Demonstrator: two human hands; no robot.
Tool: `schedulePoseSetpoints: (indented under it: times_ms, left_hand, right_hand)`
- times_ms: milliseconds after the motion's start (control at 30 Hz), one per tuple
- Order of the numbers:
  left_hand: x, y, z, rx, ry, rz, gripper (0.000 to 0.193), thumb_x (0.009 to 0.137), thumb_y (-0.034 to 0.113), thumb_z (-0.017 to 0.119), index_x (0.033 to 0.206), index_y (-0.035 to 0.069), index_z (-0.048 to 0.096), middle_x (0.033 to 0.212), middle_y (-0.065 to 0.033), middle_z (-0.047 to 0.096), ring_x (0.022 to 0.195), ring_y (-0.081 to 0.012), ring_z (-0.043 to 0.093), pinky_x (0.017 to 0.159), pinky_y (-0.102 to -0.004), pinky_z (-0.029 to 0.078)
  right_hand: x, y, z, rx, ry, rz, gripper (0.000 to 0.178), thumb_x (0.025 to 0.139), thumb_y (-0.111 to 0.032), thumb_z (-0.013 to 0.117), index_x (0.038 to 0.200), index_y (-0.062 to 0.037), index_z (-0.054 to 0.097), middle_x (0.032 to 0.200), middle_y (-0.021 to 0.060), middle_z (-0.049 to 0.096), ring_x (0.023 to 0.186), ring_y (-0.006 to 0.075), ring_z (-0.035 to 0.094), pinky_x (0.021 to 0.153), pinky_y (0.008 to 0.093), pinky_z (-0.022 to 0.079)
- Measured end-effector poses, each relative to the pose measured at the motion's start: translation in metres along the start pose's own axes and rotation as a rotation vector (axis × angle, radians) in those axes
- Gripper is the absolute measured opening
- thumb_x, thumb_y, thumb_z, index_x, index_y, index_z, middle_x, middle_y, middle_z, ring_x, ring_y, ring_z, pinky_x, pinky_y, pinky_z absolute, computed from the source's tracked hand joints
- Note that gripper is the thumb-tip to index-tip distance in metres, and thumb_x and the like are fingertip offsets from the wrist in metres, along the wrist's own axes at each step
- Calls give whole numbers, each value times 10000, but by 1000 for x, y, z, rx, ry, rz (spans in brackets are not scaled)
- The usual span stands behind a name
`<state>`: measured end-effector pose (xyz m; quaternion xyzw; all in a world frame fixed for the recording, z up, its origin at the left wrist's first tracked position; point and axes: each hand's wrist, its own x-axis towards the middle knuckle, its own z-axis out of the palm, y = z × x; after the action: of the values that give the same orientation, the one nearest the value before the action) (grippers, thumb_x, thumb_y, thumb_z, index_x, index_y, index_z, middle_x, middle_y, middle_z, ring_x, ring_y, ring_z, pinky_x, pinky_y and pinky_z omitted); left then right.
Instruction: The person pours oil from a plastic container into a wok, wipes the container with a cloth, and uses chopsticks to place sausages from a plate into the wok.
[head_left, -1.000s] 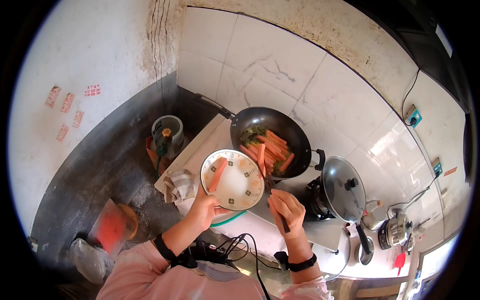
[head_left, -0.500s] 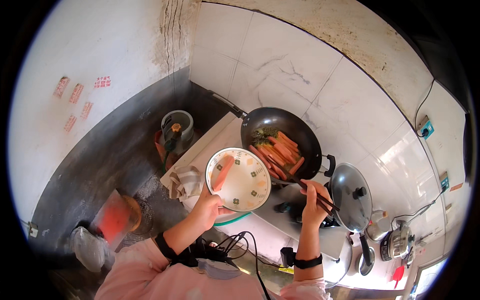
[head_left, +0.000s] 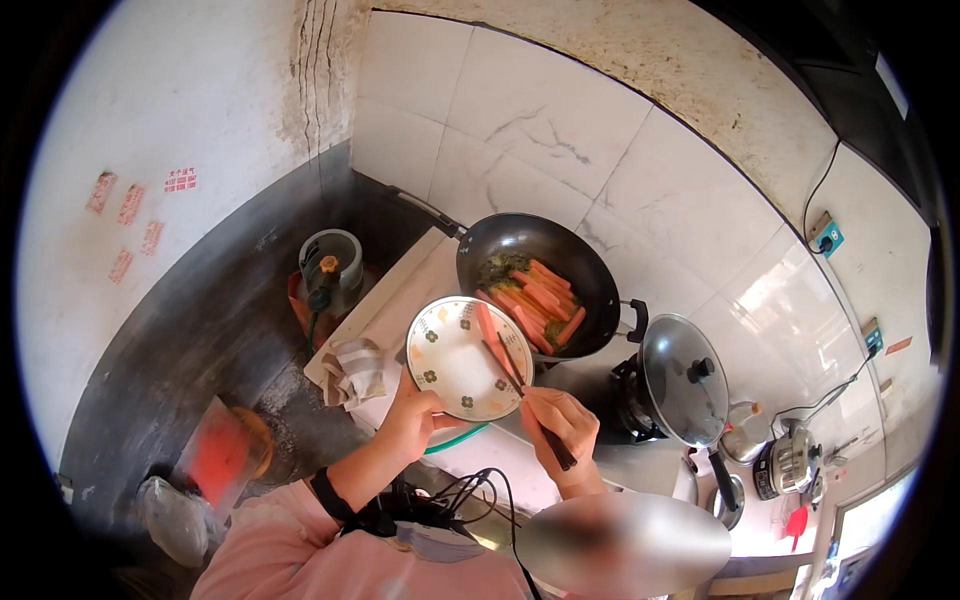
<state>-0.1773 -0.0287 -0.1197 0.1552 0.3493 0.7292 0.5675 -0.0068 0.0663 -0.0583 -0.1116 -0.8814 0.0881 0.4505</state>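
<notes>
My left hand [head_left: 408, 420] grips the rim of a white patterned bowl [head_left: 450, 365], tilted beside the wok. A long pink-orange sausage strip [head_left: 486, 327] lies inside, against the bowl's right side. Dark chopsticks [head_left: 557, 449] are held in my right hand [head_left: 562, 425], their tips over the bowl at the strip; whether they pinch it, I cannot tell. Behind the bowl, a black wok [head_left: 590, 265] holds several similar sausage strips [head_left: 545, 293] with dark green bits at their far left.
A glass lid [head_left: 685, 385] rests right of the wok. The wok's long handle [head_left: 425, 210] points far left. A striped cloth [head_left: 355, 372] lies on the counter's left corner, near a gas cylinder [head_left: 332, 265]. An electric pot [head_left: 788, 465] stands farther right. Cables hang before my body.
My right hand has brought the chopsticks from the wok to the bowl. In the bowl, the strip has shifted from the left side to the right.
</notes>
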Motion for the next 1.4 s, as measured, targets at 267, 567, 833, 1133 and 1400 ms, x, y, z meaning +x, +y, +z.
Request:
schedulePoseSetpoints:
  times_ms: [267,567,833,1133,1400]
  left_hand:
    - [13,4,-8,9,22,-5,725,662,44,461,1336,176,228,1245,-108,465,1031,-292,576,729,-424,552]
    - [0,13,-7,0,11,-27,784,660,36,441,1374,206,163,1285,-109,427,1059,-294,558,750,-428,546]
    - [-21,12,-27,-48,-112,-87,788,670,44,431,1394,183,152,1329,-115,388,1147,-312,492,825,-495,510]
    - [-53,-47,-13,11,-183,-266,757,646,55,450,1372,110,241,1292,-145,436,1124,-352,502,826,-515,500]
    - [-101,-128,51,162,-248,-388,719,645,52,435,1346,96,286,1265,-164,456,1077,-368,532,781,-522,520]
  right_hand:
    - [11,50,-9,-81,82,-30,202,659,68,692,816,-11,590,824,121,631,703,280,630,619,306,517]
    - [3,121,-13,114,228,363,58,780,21,622,838,21,624,779,103,640,689,169,610,659,247,469]
    - [-108,1,-81,64,540,759,225,894,-134,515,874,66,616,807,116,632,677,159,606,602,221,500]
    - [-238,-133,-144,-6,997,1095,211,893,-189,546,832,13,553,803,134,622,661,210,634,534,255,507]
    - [-326,-157,-210,8,1211,1100,162,873,-136,557,861,24,535,785,138,622,661,219,640,520,272,519]
